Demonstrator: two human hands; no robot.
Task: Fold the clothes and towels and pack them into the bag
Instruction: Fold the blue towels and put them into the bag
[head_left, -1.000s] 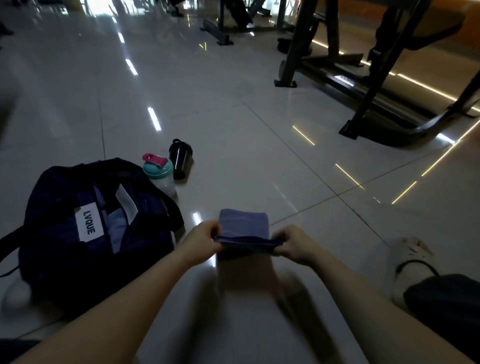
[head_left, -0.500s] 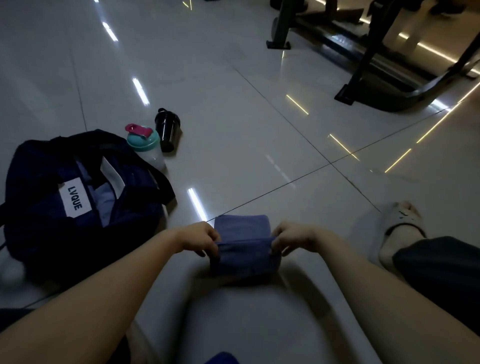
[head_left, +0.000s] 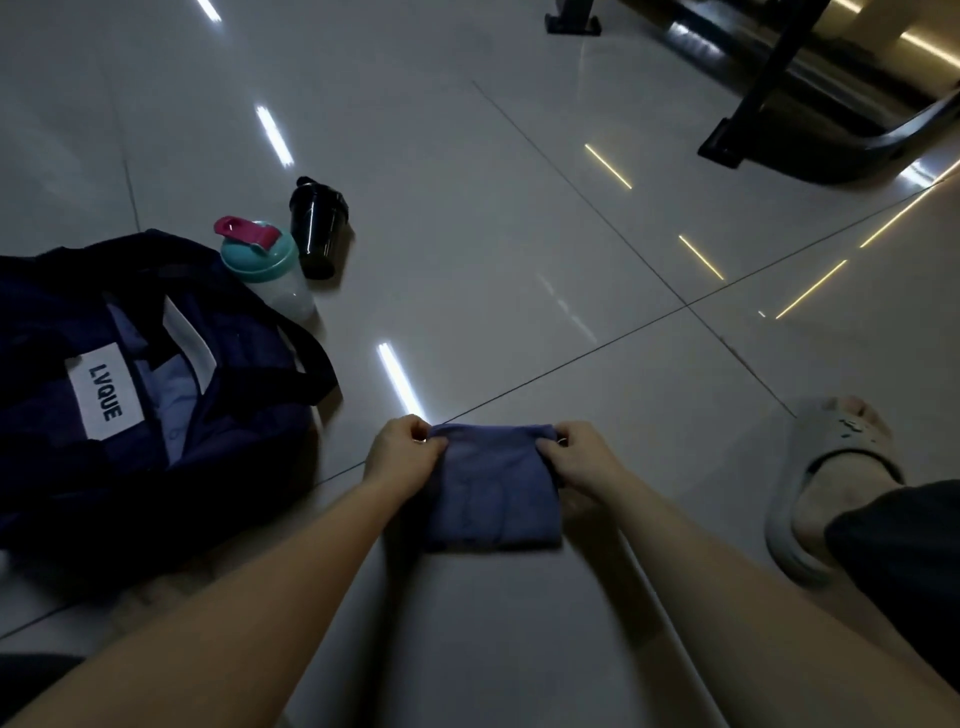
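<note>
Lying flat on the pale tiled floor (head_left: 519, 234) at lower centre of the frame, a folded blue cloth (head_left: 493, 488) forms a compact rectangle, its far edge caught between both hands. The left hand (head_left: 402, 454) pinches the cloth's upper left corner with curled fingers and thumb, and the right hand (head_left: 574, 457) pinches the upper right corner the same way, so the body of the cloth stretches from the two grips down toward the viewer, between the forearms. Both near corners lie free on the tile. To the left of the frame, near the left hand but apart from it, sits a dark navy bag (head_left: 135, 405) with its mouth open, a white label reading LVQUE on it and pale fabric showing inside. Just beyond the bag stand a teal-lidded bottle (head_left: 262, 265) with a pink cap and a black shaker bottle (head_left: 316, 228) beside it. At the right edge, a foot in a grey slide sandal (head_left: 810, 483) rests on the floor.
</note>
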